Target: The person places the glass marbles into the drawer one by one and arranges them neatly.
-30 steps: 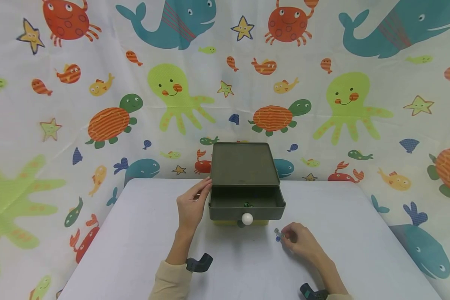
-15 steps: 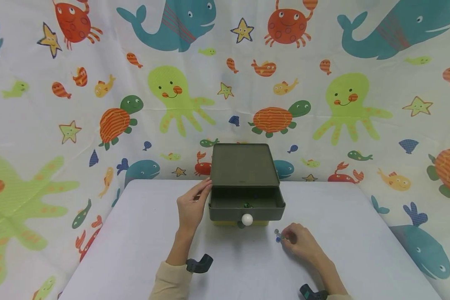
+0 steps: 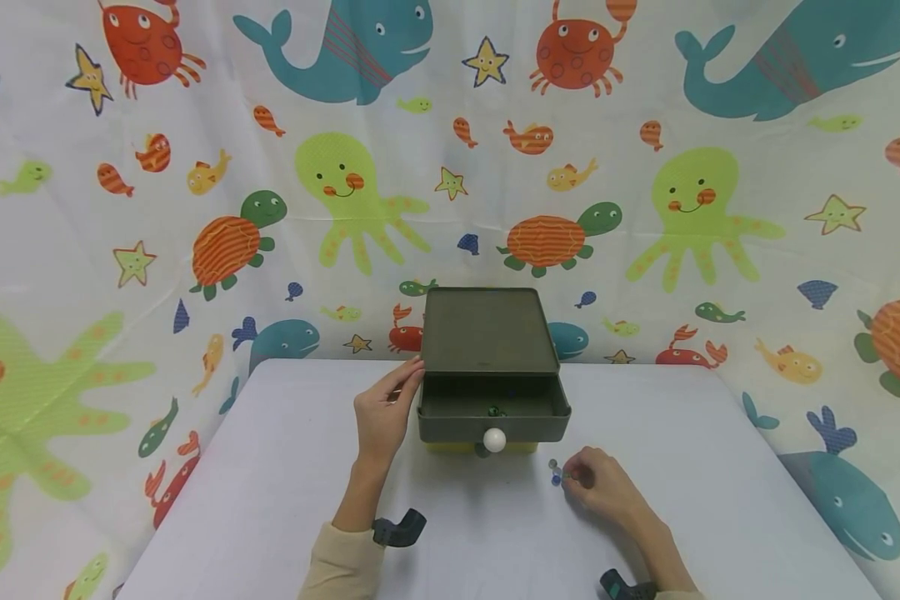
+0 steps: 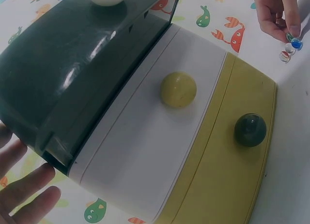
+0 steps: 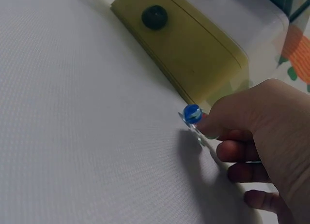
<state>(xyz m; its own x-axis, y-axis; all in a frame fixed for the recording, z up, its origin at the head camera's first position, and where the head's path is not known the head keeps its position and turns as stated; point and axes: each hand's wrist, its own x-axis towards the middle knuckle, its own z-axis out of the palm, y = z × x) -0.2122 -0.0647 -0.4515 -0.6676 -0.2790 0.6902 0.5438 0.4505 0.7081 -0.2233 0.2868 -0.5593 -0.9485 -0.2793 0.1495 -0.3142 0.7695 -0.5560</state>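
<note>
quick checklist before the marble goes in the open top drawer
1. Top drawer pulled open: ok; a green marble already lies inside.
2. Left hand steadying the drawer unit's side: ok; straight fingers rest against it.
3. Right hand on a marble: ok; its fingers pinch the blue marble at the table.
4. Other loose marbles: cannot tell the exact count; a few sit clustered at the fingertips.
5. Lower white drawer and yellow drawer closed: ok.
</note>
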